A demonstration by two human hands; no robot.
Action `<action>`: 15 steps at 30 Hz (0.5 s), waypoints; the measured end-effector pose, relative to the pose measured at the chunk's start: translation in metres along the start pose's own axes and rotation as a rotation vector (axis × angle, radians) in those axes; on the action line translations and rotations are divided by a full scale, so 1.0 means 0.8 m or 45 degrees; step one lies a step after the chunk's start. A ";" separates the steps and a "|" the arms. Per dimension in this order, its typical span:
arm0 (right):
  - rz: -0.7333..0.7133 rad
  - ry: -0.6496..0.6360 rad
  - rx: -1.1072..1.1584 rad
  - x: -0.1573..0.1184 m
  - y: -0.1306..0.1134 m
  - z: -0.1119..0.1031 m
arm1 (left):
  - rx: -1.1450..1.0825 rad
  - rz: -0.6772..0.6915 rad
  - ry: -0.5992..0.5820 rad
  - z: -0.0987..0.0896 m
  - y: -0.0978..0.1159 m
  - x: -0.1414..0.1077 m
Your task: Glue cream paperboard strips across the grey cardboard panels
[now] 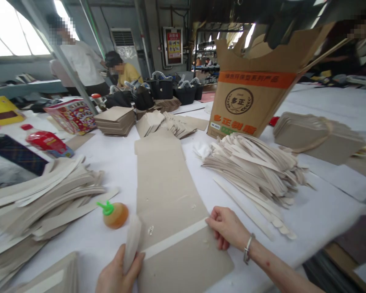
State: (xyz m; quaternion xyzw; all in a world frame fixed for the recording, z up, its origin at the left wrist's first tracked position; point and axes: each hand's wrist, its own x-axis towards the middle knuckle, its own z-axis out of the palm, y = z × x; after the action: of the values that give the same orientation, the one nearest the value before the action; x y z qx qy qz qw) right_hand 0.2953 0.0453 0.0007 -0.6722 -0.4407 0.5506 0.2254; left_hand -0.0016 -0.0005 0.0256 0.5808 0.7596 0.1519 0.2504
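A long grey-beige cardboard sheet (pixel 163 183) lies before me, with a narrow pale strip (pixel 177 239) running across its lower part. My right hand (pixel 225 228) pinches the right end of that strip at the sheet's edge. Between the fingers of my left hand (pixel 120 270) stands a curved pale cardboard strip (pixel 132 240), perhaps several together. My left thumb or fingertip touches the sheet near the crossing strip's left end. Small glossy drops, maybe glue, dot the sheet. Just beyond my left hand sits a round squeeze bottle (pixel 117 215) with amber liquid and a green nozzle.
Piles of cardboard strips lie left (pixel 57 199) and right (pixel 253 162). Stacked cardboard pieces (pixel 45 280) sit at lower left. Farther back are a cardboard box (pixel 247 89), a board stack (pixel 114 122), a red bottle (pixel 45 140) and black bags (pixel 161 87). Other people work beyond.
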 end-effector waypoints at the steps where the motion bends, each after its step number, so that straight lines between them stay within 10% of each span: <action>1: 0.001 -0.008 -0.013 -0.001 -0.001 -0.001 | -0.015 0.019 -0.023 0.001 -0.001 0.000; 8: -0.146 0.042 -0.066 0.002 -0.011 -0.010 | -0.096 0.092 -0.002 -0.012 0.004 -0.006; 15: -0.680 -0.050 -0.199 -0.058 -0.100 0.047 | -0.391 0.230 -0.133 -0.034 0.037 -0.026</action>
State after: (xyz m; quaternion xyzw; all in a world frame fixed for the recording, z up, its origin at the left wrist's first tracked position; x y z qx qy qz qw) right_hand 0.2322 0.0403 0.0782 -0.5367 -0.6478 0.4490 0.3014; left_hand 0.0112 -0.0105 0.0677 0.6087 0.6580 0.2576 0.3607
